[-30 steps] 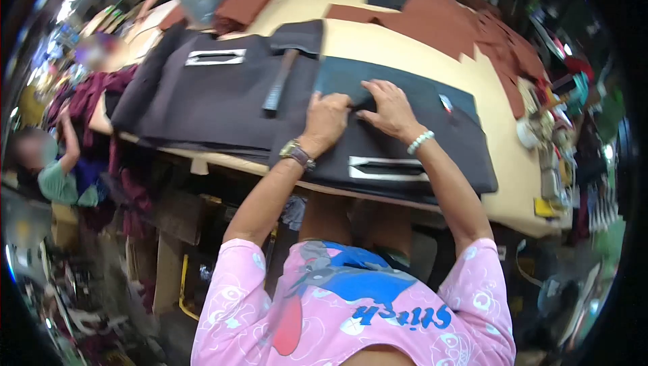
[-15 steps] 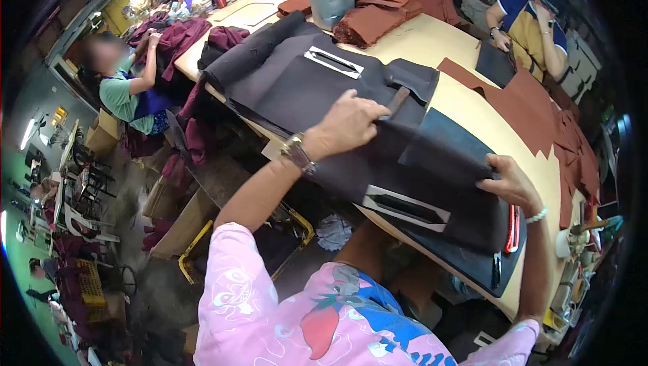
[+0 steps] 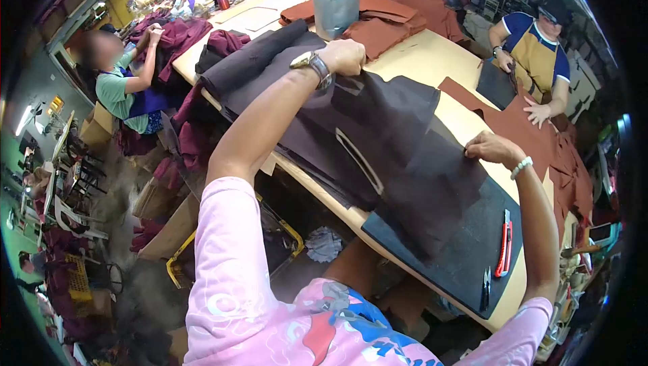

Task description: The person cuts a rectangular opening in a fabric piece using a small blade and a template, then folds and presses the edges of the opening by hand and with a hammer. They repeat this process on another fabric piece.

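Between my two hands hangs a dark fabric piece [image 3: 432,163], partly lifted off the table and creased. It has a pale-edged narrow slot [image 3: 360,161] in its middle. My left hand [image 3: 344,57] is closed on its far edge, near the metal can. At the right corner my right hand [image 3: 491,149] pinches the cloth between thumb and fingers. More dark fabric [image 3: 253,62], rolled at its far left side, lies beneath and beyond the piece. A dark cutting mat [image 3: 466,258] shows under its near right part.
On the mat lie a red utility knife [image 3: 503,244] and small snips [image 3: 486,288]. A metal can [image 3: 336,12] stands beside rust-brown fabric [image 3: 385,25]. One co-worker [image 3: 540,49] handles cloth at right; another [image 3: 128,86] holds maroon fabric at left.
My left hand has moved away from me to the fabric's far edge. The right hand has shifted slightly up and left. The fabric has lifted and swung away, uncovering the utility knife and mat.
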A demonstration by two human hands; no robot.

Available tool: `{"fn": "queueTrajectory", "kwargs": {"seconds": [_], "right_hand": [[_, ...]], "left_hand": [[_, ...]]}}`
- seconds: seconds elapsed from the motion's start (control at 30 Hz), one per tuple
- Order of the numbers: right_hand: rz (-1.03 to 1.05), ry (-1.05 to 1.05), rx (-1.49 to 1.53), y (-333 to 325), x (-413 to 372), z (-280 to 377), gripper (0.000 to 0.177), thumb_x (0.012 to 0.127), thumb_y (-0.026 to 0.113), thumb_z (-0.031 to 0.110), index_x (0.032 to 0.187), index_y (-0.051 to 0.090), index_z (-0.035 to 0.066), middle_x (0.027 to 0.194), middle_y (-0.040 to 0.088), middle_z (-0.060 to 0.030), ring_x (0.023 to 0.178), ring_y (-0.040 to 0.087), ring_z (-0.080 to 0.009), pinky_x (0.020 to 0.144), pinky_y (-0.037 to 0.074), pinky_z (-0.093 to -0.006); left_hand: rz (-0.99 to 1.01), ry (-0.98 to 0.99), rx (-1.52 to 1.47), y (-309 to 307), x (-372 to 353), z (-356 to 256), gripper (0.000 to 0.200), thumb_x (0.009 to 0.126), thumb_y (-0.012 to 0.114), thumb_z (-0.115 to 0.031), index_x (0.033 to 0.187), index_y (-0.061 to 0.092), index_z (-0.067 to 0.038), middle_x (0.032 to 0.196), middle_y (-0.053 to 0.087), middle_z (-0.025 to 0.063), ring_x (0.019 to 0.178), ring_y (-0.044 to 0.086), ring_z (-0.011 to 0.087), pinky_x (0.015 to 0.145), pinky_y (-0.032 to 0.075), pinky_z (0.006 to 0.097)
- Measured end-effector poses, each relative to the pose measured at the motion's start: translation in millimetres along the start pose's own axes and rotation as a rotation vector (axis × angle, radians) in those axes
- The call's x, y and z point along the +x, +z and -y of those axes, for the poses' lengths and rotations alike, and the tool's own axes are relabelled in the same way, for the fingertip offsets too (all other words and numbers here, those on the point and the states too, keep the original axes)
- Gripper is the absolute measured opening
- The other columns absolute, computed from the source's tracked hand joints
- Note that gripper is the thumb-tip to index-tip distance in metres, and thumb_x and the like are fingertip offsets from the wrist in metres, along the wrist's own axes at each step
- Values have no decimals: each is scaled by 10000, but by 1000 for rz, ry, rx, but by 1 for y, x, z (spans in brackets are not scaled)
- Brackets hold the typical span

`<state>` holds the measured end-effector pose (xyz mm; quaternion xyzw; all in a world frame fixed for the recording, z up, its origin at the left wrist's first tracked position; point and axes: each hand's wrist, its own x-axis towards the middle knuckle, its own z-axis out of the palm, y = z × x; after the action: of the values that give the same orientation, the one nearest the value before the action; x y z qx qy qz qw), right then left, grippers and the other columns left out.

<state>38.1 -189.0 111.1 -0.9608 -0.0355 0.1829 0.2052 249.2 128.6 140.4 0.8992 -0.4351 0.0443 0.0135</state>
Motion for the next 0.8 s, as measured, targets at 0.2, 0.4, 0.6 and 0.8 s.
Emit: {"fn": "queueTrajectory", "kwargs": {"seconds": [0.2, 0.4, 0.6, 0.8], "right_hand": [[-369, 258, -91, -30, 22, 21, 223, 696, 564, 116, 836, 692, -1, 729, 657, -201, 678, 655, -285, 676, 517, -369], [-1307, 212, -264, -89, 52, -10, 259, 867, 474, 239, 1005, 640, 95, 938, 639, -226, 889, 616, -405, 778, 484, -474], [-1783, -189, 160, -114, 17, 44, 312, 931, 515, 267, 1132, 632, 59, 1044, 671, -106, 897, 628, -189, 747, 460, -300], [-1691, -577, 228, -11, 3, 74, 286, 882, 537, -23, 1130, 644, 70, 1231, 560, -97, 1125, 530, -183, 943, 422, -297]], "left_hand": [[76, -228, 62, -7, 35, 18, 241, 750, 569, -109, 944, 692, -34, 1010, 660, 180, 982, 633, 307, 804, 506, 421], [-686, -254, -16, -51, 71, 31, 279, 812, 514, -220, 917, 673, -16, 933, 657, 222, 893, 651, 338, 769, 508, 446], [-1516, -138, 140, -92, 125, 89, 299, 950, 362, -196, 1018, 596, -21, 1004, 612, 136, 960, 581, 233, 877, 457, 345], [-1306, -56, -1055, -58, -26, 16, 188, 811, 564, -42, 981, 643, -34, 942, 660, 94, 799, 635, 189, 665, 526, 348]]}}
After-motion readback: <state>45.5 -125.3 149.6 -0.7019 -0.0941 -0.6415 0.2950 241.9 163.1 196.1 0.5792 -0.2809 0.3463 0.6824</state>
